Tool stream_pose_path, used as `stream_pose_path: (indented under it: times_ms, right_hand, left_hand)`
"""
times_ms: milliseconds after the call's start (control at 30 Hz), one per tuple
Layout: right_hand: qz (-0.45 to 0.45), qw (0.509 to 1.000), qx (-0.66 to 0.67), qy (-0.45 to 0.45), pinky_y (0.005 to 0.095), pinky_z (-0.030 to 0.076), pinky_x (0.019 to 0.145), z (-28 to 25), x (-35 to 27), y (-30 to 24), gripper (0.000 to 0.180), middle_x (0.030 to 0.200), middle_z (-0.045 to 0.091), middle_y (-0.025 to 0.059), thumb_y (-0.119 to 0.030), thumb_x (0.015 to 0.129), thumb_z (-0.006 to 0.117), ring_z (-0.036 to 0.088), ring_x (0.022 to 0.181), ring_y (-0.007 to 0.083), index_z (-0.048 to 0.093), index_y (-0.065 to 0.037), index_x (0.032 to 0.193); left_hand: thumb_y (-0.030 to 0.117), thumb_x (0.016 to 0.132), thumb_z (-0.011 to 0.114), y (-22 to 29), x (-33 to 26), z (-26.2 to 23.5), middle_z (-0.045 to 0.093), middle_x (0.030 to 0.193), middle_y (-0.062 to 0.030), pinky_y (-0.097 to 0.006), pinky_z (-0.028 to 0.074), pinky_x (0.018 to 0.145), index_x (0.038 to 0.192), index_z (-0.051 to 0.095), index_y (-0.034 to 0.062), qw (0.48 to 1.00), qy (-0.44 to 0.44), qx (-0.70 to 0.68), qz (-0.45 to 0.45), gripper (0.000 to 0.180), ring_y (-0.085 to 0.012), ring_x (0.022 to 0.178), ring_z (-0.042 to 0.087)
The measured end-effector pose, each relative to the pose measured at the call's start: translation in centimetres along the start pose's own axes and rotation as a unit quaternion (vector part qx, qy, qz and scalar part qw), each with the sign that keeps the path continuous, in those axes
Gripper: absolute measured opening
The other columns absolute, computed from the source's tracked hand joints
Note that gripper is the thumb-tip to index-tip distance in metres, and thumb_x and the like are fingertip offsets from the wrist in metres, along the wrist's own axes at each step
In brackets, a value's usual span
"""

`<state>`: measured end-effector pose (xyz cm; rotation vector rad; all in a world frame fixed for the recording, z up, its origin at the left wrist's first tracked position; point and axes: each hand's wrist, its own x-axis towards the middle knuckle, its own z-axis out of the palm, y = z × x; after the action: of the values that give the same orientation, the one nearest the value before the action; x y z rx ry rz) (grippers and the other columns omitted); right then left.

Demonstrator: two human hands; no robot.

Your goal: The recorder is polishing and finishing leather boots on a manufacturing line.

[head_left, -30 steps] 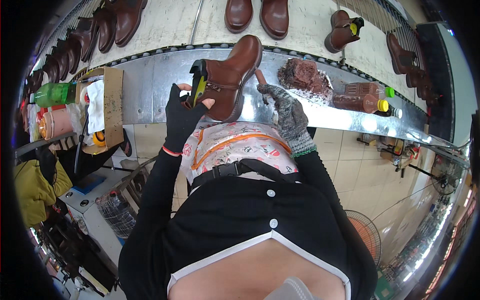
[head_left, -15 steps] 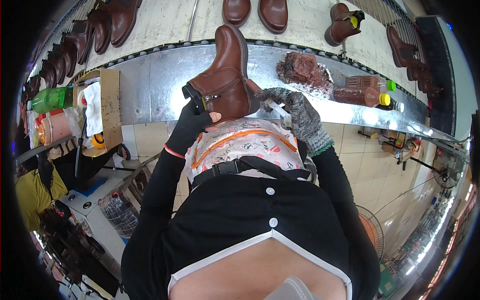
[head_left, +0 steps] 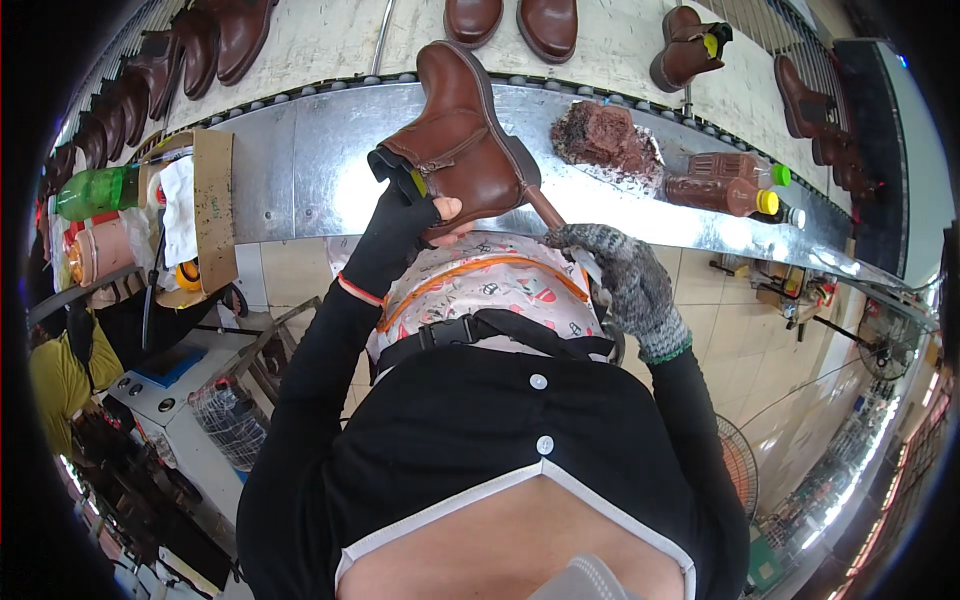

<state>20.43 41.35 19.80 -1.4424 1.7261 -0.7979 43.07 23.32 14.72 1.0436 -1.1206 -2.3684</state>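
Note:
A brown leather ankle boot [head_left: 475, 165] with a side zipper lies tilted over the metal bench edge, its toe pointing away from me. My left hand [head_left: 398, 228], in a black fingerless glove, is closed around the boot's shaft by the dark opening, thumb on the leather. In a grey knitted glove, my right hand [head_left: 628, 282] grips a brown stick-like tool [head_left: 543, 208]. The tool's tip meets the boot near the heel and sole edge. Something pale and shiny shows in the same hand; its kind is unclear.
Right of the boot sits a crumbly brown lump [head_left: 605, 138] on crumpled wrapping. Bottles of brown liquid [head_left: 715, 193] lie beyond it. A cardboard box [head_left: 217, 205] with cloth and a green bottle stands at left. More brown boots [head_left: 547, 28] rest on the pale conveyor behind the bench.
The boot has turned slightly and tilted, its heel shifting right and down. My right hand has moved right and toward me, showing more of the brown stick.

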Motion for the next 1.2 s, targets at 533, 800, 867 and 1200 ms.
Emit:
stream_pose_path:
  times_ms: [533,800,867,1200]
  right_hand:
    - [0.059,0.906,0.416,0.056,0.0232,0.050,0.057,1.3,-3.3,0.0,0.048,0.086,0.065,0.0063,-0.038,0.089,0.062,0.060,0.066,0.0074,0.058,-0.003,0.122]
    - [0.115,0.829,0.437,0.330,0.0232,0.047,0.047,3.8,-1.8,5.6,0.038,0.083,0.058,0.0039,-0.004,0.095,0.050,0.055,0.056,0.0087,0.046,-0.003,0.133]
    - [0.181,0.832,0.391,0.351,0.0228,0.046,0.046,4.4,-1.5,6.8,0.045,0.086,0.055,0.0040,0.000,0.093,0.050,0.052,0.054,0.0083,0.040,-0.004,0.137]
    - [0.256,0.895,0.107,0.349,0.0352,0.053,0.067,8.1,2.1,13.6,0.044,0.102,0.062,0.0122,-0.016,0.080,0.075,0.063,0.075,0.0205,0.058,-0.003,0.118]
  left_hand:
    - [0.019,0.091,0.060,2.9,1.0,-0.7,0.057,0.118,-0.0244,-0.016,0.056,0.048,0.134,0.037,-0.0048,0.979,0.048,-0.196,-0.011,0.054,-0.0311,0.092,0.069]
    - [0.017,0.084,0.069,12.5,12.5,-10.7,0.064,0.110,-0.0122,-0.021,0.056,0.055,0.119,0.054,-0.0005,0.988,0.081,0.018,0.129,0.042,-0.0285,0.082,0.070]
    - [0.016,0.080,0.074,16.1,16.9,-14.7,0.059,0.098,-0.0070,-0.024,0.057,0.060,0.110,0.054,-0.0001,0.975,0.108,0.103,0.163,0.039,-0.0265,0.075,0.067]
    - [0.050,0.069,0.075,19.8,27.8,-21.4,0.057,0.117,-0.0212,-0.050,0.050,0.083,0.123,0.051,0.0043,0.483,0.459,0.701,0.255,0.075,-0.0410,0.103,0.059]
